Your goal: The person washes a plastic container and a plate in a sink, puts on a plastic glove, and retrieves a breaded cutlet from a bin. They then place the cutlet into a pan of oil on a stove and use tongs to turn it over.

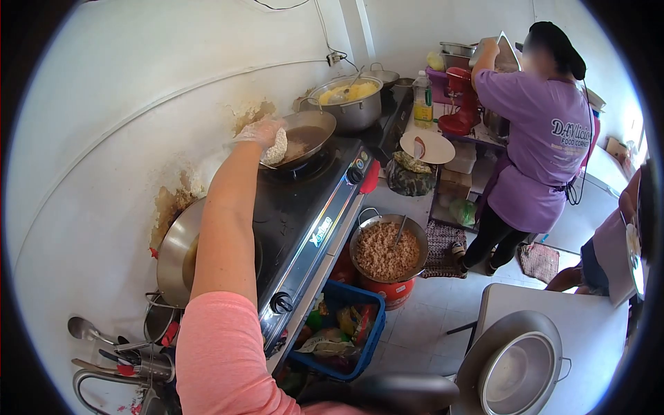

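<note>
My left arm, in a pink sleeve, reaches over the stove [290,238]. At the end of it my left hand [261,131] is closed on a white, bumpy, knitted-looking cloth [277,146]. This cloth sits against the left rim of a wok [312,135] holding brown liquid on the far burner. Whether a wok handle lies under the cloth is hidden. A second wide pan [176,242] on the near burner is partly covered by my forearm. My right hand is out of view.
Beyond the stove stands a large pot of yellow food [349,104]. A wok of minced food [387,252] and a blue crate [377,332] are below. A co-worker [546,138] tilts a metal container near a red mixer [459,104]. Metal bowls [515,377] occupy the table.
</note>
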{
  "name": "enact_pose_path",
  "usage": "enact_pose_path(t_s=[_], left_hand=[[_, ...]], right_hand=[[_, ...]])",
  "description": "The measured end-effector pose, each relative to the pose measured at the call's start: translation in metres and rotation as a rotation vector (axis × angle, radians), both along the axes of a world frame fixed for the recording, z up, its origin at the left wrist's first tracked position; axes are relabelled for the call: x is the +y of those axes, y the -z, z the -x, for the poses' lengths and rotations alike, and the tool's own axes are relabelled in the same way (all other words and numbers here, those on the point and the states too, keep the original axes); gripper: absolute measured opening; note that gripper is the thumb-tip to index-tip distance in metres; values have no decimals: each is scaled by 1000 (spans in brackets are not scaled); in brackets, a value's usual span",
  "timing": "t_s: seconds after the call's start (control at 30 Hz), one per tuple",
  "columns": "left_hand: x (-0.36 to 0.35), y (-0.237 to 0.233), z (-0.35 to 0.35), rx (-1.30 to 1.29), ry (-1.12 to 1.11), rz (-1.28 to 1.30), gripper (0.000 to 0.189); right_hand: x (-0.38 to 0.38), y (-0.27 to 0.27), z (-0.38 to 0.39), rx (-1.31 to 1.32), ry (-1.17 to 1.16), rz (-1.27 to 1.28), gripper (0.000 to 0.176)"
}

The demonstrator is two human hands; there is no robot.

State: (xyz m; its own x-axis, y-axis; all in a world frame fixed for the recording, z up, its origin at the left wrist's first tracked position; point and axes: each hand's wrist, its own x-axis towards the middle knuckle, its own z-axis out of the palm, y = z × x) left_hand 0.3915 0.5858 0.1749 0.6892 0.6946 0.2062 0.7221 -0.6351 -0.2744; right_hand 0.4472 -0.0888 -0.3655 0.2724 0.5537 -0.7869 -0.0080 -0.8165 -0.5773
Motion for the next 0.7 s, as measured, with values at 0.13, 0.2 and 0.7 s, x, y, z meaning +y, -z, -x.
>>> enact_pose_path(t_s=[0.13, 0.2, 0.7], left_hand=[[14, 6, 0, 47, -73, 8, 36], [4, -2, -6, 115, -149, 42, 30], [8, -32, -13, 373, -138, -109, 25]], right_hand=[[6, -3, -2, 8, -3, -8, 25], [6, -6, -2, 16, 6, -10, 25], [-34, -7, 19, 40, 44, -35, 25]])
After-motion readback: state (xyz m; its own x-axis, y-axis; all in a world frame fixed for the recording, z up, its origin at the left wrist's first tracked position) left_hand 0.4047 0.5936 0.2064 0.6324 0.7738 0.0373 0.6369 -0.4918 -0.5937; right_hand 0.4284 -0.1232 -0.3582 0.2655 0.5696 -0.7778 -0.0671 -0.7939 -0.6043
